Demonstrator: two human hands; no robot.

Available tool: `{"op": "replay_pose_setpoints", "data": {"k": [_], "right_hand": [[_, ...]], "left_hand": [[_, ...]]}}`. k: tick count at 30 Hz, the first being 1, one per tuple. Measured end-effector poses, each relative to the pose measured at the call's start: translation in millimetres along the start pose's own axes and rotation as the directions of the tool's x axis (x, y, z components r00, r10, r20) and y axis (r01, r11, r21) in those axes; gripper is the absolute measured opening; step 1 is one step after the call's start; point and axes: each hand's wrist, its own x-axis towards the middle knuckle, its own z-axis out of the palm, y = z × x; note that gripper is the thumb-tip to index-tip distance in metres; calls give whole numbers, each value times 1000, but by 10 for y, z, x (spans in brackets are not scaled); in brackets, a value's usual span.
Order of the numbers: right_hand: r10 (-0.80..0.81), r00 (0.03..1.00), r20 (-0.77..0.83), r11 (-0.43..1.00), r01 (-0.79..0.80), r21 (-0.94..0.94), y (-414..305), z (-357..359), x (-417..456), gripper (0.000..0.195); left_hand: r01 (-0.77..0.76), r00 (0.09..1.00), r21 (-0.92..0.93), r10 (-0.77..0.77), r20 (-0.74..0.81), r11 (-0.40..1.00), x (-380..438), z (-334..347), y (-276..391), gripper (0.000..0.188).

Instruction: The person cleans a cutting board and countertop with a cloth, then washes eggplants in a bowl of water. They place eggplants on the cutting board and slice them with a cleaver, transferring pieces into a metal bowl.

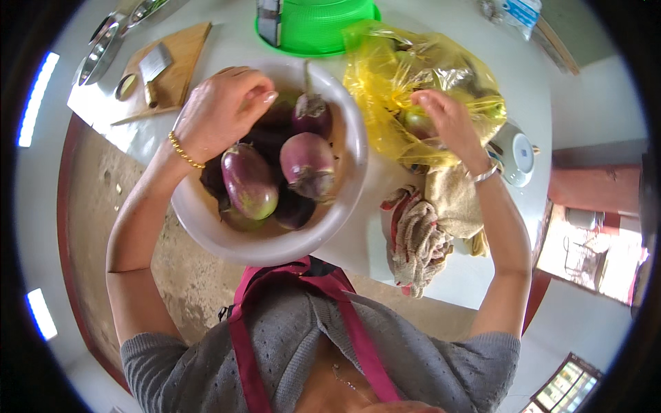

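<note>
My left hand [224, 111] hovers above the left side of a white plastic basin [356, 170], fingers loosely bent and thumb a little apart; nothing shows in it. Below it in the basin lie several purple eggplants in brownish water, among them a glossy long one [249, 180] and a rounder pink-purple one [308, 160]. Another eggplant [312, 116] points its stem toward the far rim. My right hand [446, 116] is at a translucent yellow plastic bag [377, 124], its fingertips pinching the film. A pale eggplant [419, 124] shows at the bag's mouth beside those fingers.
Left of the basin, a cleaver [155, 63] lies on a wooden cutting board [188, 57], near metal bowls [100, 54]. Behind stands a green plastic basket [320, 26]. Crumpled work gloves [418, 237] and an overturned white bowl [519, 155] are on the right.
</note>
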Motion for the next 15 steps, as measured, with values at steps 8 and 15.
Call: {"op": "replay_pose_setpoints", "data": {"k": [8, 15], "right_hand": [[-169, 801, -574, 770, -256, -584, 1030, -819, 159, 34], [-181, 983, 17, 613, 126, -780, 864, -565, -82, 42]], "left_hand": [[-288, 875, 49, 242, 420, 956, 1352, 1235, 820, 16], [-528, 784, 325, 303, 542, 785, 2082, 2233, 763, 48]]}}
